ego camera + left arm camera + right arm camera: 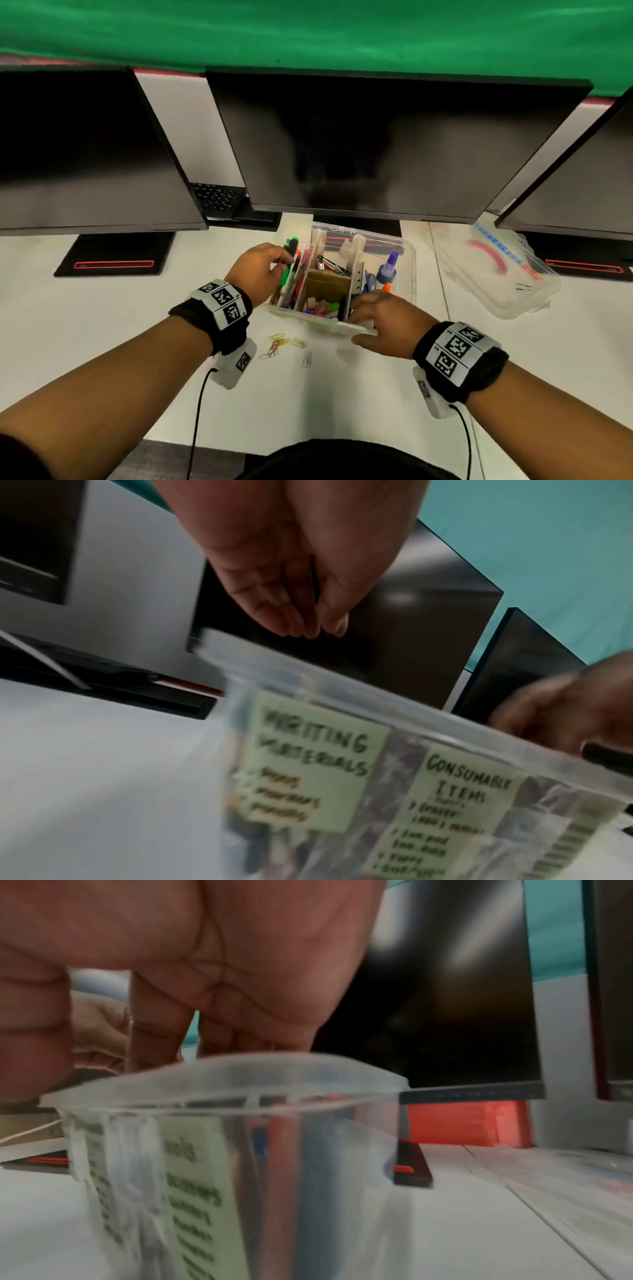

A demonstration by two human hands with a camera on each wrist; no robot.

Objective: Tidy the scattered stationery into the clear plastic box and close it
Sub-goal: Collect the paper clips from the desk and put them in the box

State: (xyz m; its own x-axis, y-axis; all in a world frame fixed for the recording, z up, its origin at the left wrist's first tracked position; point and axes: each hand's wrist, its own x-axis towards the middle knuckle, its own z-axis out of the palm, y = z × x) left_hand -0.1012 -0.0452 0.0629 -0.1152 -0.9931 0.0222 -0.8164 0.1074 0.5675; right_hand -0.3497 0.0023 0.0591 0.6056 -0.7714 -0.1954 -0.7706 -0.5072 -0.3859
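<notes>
The clear plastic box (pixel 409 250) stands open on the white desk, split by cardboard dividers. My left hand (pixel 279 263) is over its left compartment, where the pens stand, and pinches a black marker with a green end (pixel 290 251). In the left wrist view the fingers and thumb of my left hand (pixel 315 631) are pressed together above the box rim (pixel 342 693). My right hand (pixel 363 320) grips the near right corner of the box, and its fingers (pixel 219 1031) reach over the rim (pixel 274 1069). Several paper clips (pixel 282 344) lie loose in front of the box.
The box's clear lid (pixel 496 274) lies flat on the desk to the right. A purple-capped glue bottle (pixel 388 269) stands in the right compartment and small erasers (pixel 322 305) fill the middle one. Dark monitors (pixel 376 144) stand close behind the box.
</notes>
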